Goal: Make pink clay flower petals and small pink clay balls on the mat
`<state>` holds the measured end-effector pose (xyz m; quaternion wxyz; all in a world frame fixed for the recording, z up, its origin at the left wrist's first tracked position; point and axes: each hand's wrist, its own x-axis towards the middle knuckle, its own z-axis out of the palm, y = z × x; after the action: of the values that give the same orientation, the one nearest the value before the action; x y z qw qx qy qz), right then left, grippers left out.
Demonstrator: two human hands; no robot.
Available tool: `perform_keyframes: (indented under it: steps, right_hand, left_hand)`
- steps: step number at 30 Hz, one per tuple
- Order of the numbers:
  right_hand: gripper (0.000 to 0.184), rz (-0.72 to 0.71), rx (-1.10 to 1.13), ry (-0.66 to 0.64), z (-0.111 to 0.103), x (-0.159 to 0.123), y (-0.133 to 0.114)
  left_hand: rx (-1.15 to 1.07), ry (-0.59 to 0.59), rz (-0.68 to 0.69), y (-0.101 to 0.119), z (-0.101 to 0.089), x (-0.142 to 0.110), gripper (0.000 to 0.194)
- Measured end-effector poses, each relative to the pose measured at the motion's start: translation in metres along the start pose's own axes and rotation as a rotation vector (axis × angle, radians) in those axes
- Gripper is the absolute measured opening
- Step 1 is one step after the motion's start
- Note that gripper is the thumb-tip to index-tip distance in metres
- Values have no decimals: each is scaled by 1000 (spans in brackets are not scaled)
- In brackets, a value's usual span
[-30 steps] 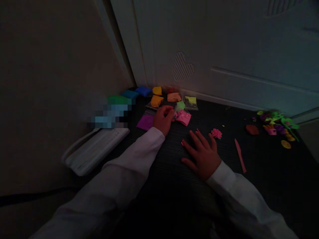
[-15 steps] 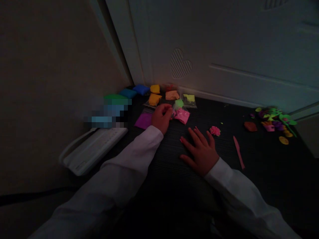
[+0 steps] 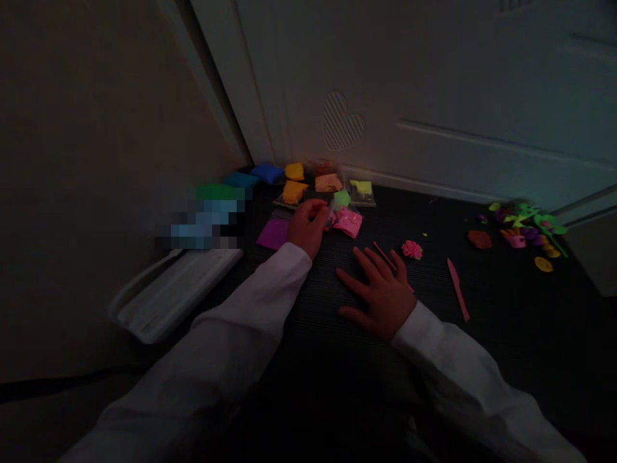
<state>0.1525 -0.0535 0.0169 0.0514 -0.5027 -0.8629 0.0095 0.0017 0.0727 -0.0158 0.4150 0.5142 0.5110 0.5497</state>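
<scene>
My left hand point(image 3: 308, 228) is closed in a pinch beside a clear bag of pink clay point(image 3: 348, 222). What the fingertips hold is too dark and small to make out. A purple packet point(image 3: 273, 231) lies just left of that hand. My right hand point(image 3: 380, 292) rests low over the dark tabletop with its fingers spread. A thin pink stick point(image 3: 383, 253) shows beyond and between its fingers, partly hidden by them. Just past the fingertips sits a small ruffled pink clay flower point(image 3: 412, 249). To the right is a pink plastic knife point(image 3: 457, 289).
Bags of orange point(image 3: 294, 191), peach point(image 3: 328, 182), yellow point(image 3: 361, 188) and blue clay point(image 3: 268, 172) line the back. A white power strip point(image 3: 178, 296) lies at left. A brown lump point(image 3: 479, 240) and colourful clay pieces point(image 3: 530, 228) sit far right, near the white panel point(image 3: 434, 83).
My right hand has shifted slightly, and more of the thin pink stick now shows by its fingers. My left hand keeps its pinch by the pink clay bag. The whole view has drifted a little.
</scene>
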Motion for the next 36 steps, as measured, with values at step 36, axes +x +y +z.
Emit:
perform_keyframes:
  steps: [36]
  right_hand:
    - [58,-8,15,-1,0,-1,3]
  left_hand:
    - [16,1,13,3,-1,-1,19]
